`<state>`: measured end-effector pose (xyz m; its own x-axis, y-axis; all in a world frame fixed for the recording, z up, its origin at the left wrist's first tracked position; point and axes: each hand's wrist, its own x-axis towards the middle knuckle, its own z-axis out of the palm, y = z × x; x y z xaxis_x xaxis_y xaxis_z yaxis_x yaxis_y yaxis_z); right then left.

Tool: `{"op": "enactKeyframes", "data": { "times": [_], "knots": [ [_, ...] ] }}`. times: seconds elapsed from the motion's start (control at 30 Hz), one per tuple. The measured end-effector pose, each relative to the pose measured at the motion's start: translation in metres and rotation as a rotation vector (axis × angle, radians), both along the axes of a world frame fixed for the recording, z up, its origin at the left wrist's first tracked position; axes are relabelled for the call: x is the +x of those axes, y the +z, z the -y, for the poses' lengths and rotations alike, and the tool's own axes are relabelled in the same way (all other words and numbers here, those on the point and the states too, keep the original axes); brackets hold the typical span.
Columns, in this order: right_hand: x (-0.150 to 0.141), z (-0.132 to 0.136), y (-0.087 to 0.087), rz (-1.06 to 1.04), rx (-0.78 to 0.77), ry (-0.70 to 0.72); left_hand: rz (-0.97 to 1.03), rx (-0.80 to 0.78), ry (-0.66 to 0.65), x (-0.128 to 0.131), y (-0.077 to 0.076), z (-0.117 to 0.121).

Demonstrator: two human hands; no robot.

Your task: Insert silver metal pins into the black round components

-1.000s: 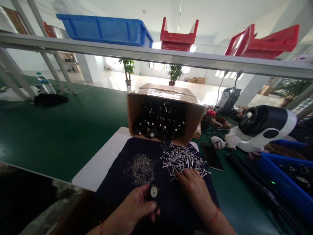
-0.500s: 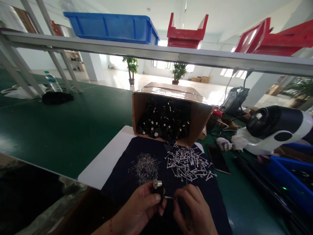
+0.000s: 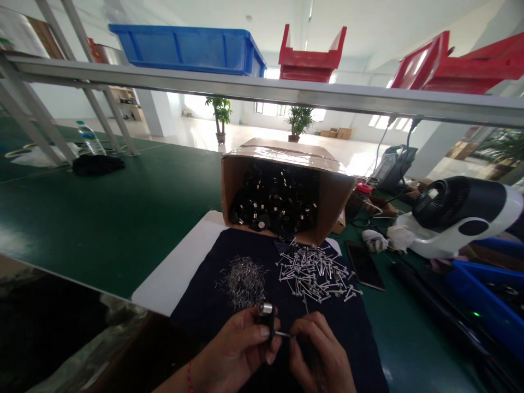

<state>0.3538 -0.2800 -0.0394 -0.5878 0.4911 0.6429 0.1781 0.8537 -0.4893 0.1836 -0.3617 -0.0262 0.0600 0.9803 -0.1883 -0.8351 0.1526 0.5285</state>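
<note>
Near the bottom centre, my left hand [image 3: 235, 344] pinches a small black part with a silver metal cylinder [image 3: 265, 309] on its upper end. A thin metal pin [image 3: 282, 334] reaches from the black part's right side to the fingertips of my right hand [image 3: 323, 349], which are closed on its end. In the same hand lies a dark-handled tool; its thin shaft [image 3: 305, 303] sticks up past the fingers, and its kind is unclear. Beyond the hands are a pile of small fine metal pins [image 3: 243, 281] and a pile of longer headed pins [image 3: 317, 273], both on a dark cloth [image 3: 196, 295].
An open cardboard box [image 3: 333, 210] full of black parts lies behind the piles. To the right are a phone [image 3: 365, 265], a white-and-black fan [image 3: 454, 215] and a blue bin [image 3: 483, 305]. Overhead, a shelf [image 3: 196, 87] carries a blue tub [image 3: 188, 49] and red bins [image 3: 311, 60].
The black part has turned slightly in my left hand, its silver cylinder now tilted differently. My right hand has shifted a little, and the tool's shaft leans more to the left.
</note>
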Motion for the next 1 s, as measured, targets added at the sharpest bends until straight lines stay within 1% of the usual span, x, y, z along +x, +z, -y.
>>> {"op": "enactKeyframes", "data": {
  "times": [0.07, 0.13, 0.23, 0.33, 0.5, 0.6, 0.67, 0.7, 0.77, 0.83, 0.87, 0.9, 0.93, 1.0],
  "knots": [
    [0.001, 0.0, -0.003, -0.001, -0.018, 0.011, 0.002, -0.002, -0.009, 0.001, 0.001, 0.0],
    [0.001, -0.001, -0.005, -0.001, -0.01, 0.013, -0.043, -0.005, -0.011, 0.0, 0.001, -0.001],
    [-0.001, -0.004, -0.008, 0.003, 0.063, -0.013, -0.172, -0.024, -0.044, -0.002, 0.0, -0.006],
    [-0.003, -0.007, -0.016, 0.042, 0.11, -0.036, -0.307, -0.046, -0.09, -0.006, -0.002, -0.013],
    [-0.007, -0.008, -0.038, 0.134, 0.089, -0.059, -0.542, -0.089, -0.168, -0.008, -0.005, -0.027],
    [-0.002, -0.011, -0.043, 0.208, 0.022, -0.036, -0.616, -0.091, -0.195, -0.007, -0.009, -0.035],
    [0.003, -0.015, -0.037, 0.198, -0.132, 0.019, -0.665, -0.089, -0.217, -0.007, -0.011, -0.039],
    [0.007, -0.016, -0.031, 0.161, -0.255, 0.038, -0.688, -0.089, -0.233, -0.006, -0.011, -0.04],
    [0.011, -0.019, -0.016, 0.027, -0.587, 0.027, -0.732, -0.093, -0.269, -0.006, -0.012, -0.042],
    [0.01, -0.02, 0.0, -0.182, -0.941, -0.055, -0.769, -0.098, -0.301, -0.005, -0.012, -0.042],
    [0.007, -0.02, 0.006, -0.288, -1.087, -0.088, -0.785, -0.1, -0.31, -0.004, -0.011, -0.043],
    [0.004, -0.02, 0.012, -0.382, -1.201, -0.106, -0.799, -0.103, -0.315, -0.004, -0.011, -0.043],
    [-0.001, -0.02, 0.015, -0.449, -1.282, -0.108, -0.812, -0.105, -0.318, -0.003, -0.011, -0.043],
    [-0.01, -0.019, 0.017, -0.502, -1.363, -0.1, -0.834, -0.11, -0.323, -0.002, -0.01, -0.043]
  ]
}}
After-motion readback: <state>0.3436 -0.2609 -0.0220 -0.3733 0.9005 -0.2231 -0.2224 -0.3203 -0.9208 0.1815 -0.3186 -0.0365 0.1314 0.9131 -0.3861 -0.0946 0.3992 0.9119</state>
